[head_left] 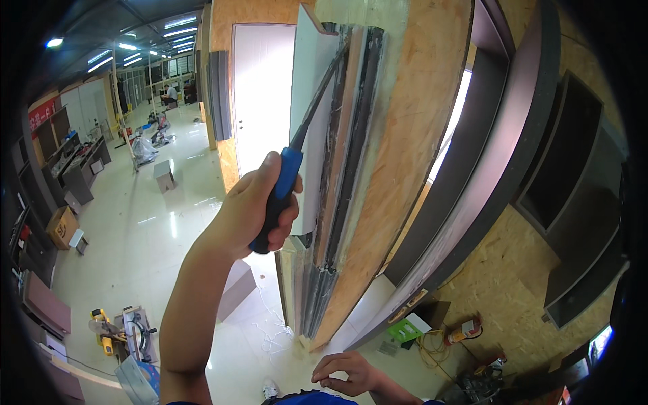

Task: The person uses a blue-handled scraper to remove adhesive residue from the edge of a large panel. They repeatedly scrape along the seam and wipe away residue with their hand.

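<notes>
My left hand [253,209] is raised and wrapped round the blue and black handle of a screwdriver [287,175]. Its long dark shaft slants up to the right. The tip lies against the upper part of a layered trim strip [351,135] of dark grey, brown and black bands, running down the end of a wood-board wall. A pale, thin panel edge [312,81] sticks out left of the strip, behind the shaft. Low in front of my body, my right hand [347,373] hangs with loosely bent fingers and holds nothing; it touches neither wall nor tool.
A white door [263,88] stands behind the strip. To the right rises a dark frame [466,175] beside a chipboard wall [499,270]. Yellow power tools [104,331], a grey box [236,290] and a green box [408,329] sit on the floor. Far off, a person [170,94] sits.
</notes>
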The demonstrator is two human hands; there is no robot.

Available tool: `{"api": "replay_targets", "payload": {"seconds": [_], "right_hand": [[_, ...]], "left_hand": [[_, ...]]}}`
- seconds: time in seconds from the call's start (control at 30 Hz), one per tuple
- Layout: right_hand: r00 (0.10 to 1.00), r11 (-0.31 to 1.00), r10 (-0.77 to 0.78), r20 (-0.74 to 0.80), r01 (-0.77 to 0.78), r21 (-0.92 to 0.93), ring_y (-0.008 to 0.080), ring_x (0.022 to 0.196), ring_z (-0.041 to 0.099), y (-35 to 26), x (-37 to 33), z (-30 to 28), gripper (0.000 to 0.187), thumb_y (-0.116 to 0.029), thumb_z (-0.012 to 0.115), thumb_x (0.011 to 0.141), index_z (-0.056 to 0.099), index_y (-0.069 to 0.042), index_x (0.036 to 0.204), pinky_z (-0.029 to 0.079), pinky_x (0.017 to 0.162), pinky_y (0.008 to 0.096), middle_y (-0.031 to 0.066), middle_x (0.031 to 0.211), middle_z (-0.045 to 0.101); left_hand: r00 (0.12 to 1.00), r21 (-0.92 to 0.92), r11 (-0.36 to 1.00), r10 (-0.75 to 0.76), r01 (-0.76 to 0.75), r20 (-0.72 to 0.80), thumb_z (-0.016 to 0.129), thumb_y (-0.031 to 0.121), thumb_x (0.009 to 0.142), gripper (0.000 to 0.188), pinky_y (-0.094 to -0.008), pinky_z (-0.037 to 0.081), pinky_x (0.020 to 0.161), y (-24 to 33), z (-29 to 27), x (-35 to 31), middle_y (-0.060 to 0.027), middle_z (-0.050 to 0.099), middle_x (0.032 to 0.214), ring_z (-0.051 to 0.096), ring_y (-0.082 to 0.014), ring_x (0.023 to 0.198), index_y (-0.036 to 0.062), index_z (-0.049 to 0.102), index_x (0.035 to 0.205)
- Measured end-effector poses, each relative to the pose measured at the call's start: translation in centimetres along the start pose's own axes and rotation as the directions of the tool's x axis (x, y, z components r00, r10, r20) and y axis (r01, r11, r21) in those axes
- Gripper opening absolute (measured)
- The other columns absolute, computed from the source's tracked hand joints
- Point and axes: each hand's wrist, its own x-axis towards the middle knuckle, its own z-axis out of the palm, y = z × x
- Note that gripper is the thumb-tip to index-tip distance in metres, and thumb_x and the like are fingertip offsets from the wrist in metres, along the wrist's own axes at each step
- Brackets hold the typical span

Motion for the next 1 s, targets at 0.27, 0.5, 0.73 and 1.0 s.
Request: {"api": "replay_targets", "payload": {"seconds": [0.27,0.5,0.73,1.0], "right_hand": [[0.979,0.852,-0.204,0.01,0.183,-0.49,0.0269,0.093,0.07,-4.7,7.2,-4.2,0.026,0.001,0.07,0.08,0.066,-0.005,0.106,0.056,0.078,0.0366,0.0118,0.103,0.07],[0.676,0.009,-0.737,-0.022,-0.023,-1.0,0.032,0.124,0.052,-17.8,23.2,-10.8,0.033,-0.012,0.07,0.082,0.066,-0.01,0.114,0.04,0.105,0.0434,0.0139,0.131,0.056],[0.732,-0.444,-0.67,0.122,-0.263,-0.857,0.0418,0.13,0.041,-21.3,30.8,-10.9,0.029,-0.016,0.065,0.082,0.067,-0.005,0.109,0.035,0.109,0.0508,0.0208,0.135,0.05],[0.826,-0.613,-0.557,0.083,-0.342,-0.712,0.0448,0.135,0.032,-18.1,30.2,-9.1,0.031,-0.017,0.065,0.078,0.068,0.0,0.104,0.029,0.112,0.0562,0.0239,0.137,0.044]], "left_hand": [[0.993,0.036,0.995,0.096,-0.094,-0.065,0.038,0.056,0.101,0.053,-0.0254,0.037,0.036,1.1,-1.2,-1.4,-0.0019,0.049,0.059,0.044,-0.0101,0.039,0.0056,0.054,0.096],[0.995,0.031,0.995,0.1,-0.1,-0.014,0.036,0.059,0.1,0.06,-0.0241,0.038,0.035,-8.9,-9.7,-11.1,-0.0045,0.051,0.053,0.047,-0.0118,0.037,0.0023,0.055,0.092],[0.73,-0.242,0.889,-0.457,0.388,-0.508,0.04,0.06,0.098,0.055,-0.0322,0.038,0.033,-35.4,-20.9,-27.3,-0.0044,0.048,0.054,0.048,-0.0175,0.037,0.006,0.051,0.092],[0.522,0.062,0.568,-0.701,0.82,-0.486,0.047,0.059,0.097,0.056,-0.0322,0.035,0.033,-41.8,-25.1,-43.2,-0.0033,0.047,0.051,0.045,-0.0178,0.037,0.0037,0.057,0.09]]}}
